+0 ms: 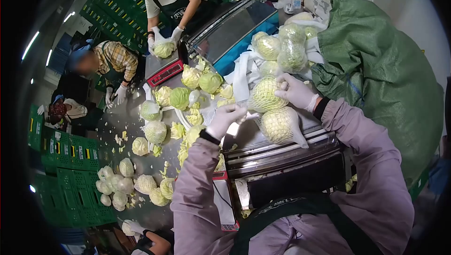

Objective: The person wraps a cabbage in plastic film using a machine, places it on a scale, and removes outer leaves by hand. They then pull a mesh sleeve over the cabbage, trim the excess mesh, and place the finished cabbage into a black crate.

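Note:
My right hand [297, 93], in a white glove, has its fingers closed on the right side of a cabbage in a white mesh net [265, 94]. My left hand [225, 119], also gloved, is pinched at the lower left of that cabbage, on what looks like the gathered end of its net. Just below lies a second netted cabbage [278, 126], its loose net tail trailing to the right. Both rest on a metal-topped machine [282, 154] in front of me. Behind them are cabbages in clear wrap [292, 48] among white nets.
A large green woven sack [376, 76] stands at my right. Loose cabbages [180, 98] and torn leaves cover the metal table [129, 123] to the left. Across it, a co-worker's gloved hands hold a cabbage [164, 49] above a red scale [167, 73]. Green crates [77, 149] are stacked beyond.

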A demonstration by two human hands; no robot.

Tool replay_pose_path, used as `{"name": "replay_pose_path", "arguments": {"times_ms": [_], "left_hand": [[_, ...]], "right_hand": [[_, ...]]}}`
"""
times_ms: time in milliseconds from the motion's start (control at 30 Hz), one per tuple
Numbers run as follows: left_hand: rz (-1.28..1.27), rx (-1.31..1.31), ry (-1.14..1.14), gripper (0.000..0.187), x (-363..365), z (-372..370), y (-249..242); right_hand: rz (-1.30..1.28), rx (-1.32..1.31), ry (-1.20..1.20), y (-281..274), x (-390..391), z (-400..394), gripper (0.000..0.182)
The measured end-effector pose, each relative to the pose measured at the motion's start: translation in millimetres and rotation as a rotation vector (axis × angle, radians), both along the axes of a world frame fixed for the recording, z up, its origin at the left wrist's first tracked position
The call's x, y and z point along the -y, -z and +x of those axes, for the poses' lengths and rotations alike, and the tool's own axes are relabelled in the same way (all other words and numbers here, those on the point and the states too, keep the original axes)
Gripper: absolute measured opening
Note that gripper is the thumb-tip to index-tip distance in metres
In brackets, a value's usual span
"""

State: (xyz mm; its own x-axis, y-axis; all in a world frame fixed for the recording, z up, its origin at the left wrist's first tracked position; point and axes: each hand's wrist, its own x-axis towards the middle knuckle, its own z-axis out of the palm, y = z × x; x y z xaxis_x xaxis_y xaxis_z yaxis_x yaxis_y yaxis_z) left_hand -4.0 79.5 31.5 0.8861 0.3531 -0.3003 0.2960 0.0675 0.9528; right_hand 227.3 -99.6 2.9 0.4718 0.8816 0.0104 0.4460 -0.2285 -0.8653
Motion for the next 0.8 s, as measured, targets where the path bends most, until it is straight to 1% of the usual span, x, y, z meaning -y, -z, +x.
{"name": "replay_pose_path", "arguments": {"times_ms": [67,100,133,200,233,267,300,333,367,400,433,467,533,633,667,700,733,800], "left_hand": [[-0.408,0.406,-0.073,0.018,-22.5,-23.0,8.4],[-0.639,0.556,-0.261,0.015,-23.8,-25.2,-8.4],[-0.597,0.473,-0.643,0.010,-37.2,-24.7,-3.5],[-0.021,0.174,-0.756,0.018,-60.3,-33.4,24.9],[-0.017,0.182,-0.757,0.018,-67.7,-32.5,41.4],[0.060,0.092,-0.639,0.023,-71.8,-32.8,59.1],[0.134,0.001,-0.519,0.028,-61.3,-26.9,49.0],[-0.018,0.004,-0.565,0.031,-44.3,-13.6,44.0],[0.043,0.075,-0.490,0.032,-44.3,0.4,65.1],[0.091,0.115,-0.425,0.035,-21.8,17.4,47.5],[0.227,0.167,-0.315,0.041,-22.6,34.6,66.8],[0.175,0.148,-0.276,0.046,-11.5,49.3,58.1],[0.017,0.251,-0.344,0.043,4.2,79.3,66.5],[-0.022,0.265,-0.339,0.044,3.2,95.8,81.8],[-0.026,0.259,-0.335,0.044,6.6,93.4,74.4],[-0.091,0.227,-0.336,0.044,9.0,87.0,62.0],[-0.157,0.196,-0.338,0.044,9.8,80.5,48.8],[-0.063,0.158,-0.182,0.044,-3.2,63.0,44.7]], "right_hand": [[0.012,0.003,-0.002,0.4,-0.6,0.7,0.043],[0.023,0.007,-0.006,0.5,-0.3,-0.2,0.042],[0.023,0.004,-0.006,0.2,0.5,-1.7,0.042],[0.020,0.002,0.004,-3.7,-0.3,-2.2,0.042],[0.026,0.008,0.002,-3.9,-2.2,-0.1,0.042],[0.030,0.003,0.008,0.0,-2.3,0.8,0.040],[0.031,-0.004,0.014,0.7,-1.9,0.4,0.039],[0.027,-0.003,0.016,1.7,-1.5,1.3,0.039],[0.047,-0.026,0.027,-1.5,-1.1,0.2,0.037],[0.067,-0.049,0.037,-4.4,-0.6,-1.2,0.035],[0.062,-0.046,0.036,-6.2,-0.4,-2.0,0.035],[0.078,-0.051,0.048,-9.3,-0.3,-2.3,0.034],[0.091,-0.049,0.069,-10.5,1.3,1.8,0.032],[0.119,-0.086,0.093,-4.0,8.1,8.9,0.029],[0.099,-0.160,0.123,-6.0,12.4,9.8,0.028],[0.079,-0.236,0.154,-5.6,16.9,10.3,0.027],[0.076,-0.244,0.159,-5.5,21.5,10.8,0.027],[0.084,-0.133,0.133,-0.5,34.9,14.1,0.025]]}}
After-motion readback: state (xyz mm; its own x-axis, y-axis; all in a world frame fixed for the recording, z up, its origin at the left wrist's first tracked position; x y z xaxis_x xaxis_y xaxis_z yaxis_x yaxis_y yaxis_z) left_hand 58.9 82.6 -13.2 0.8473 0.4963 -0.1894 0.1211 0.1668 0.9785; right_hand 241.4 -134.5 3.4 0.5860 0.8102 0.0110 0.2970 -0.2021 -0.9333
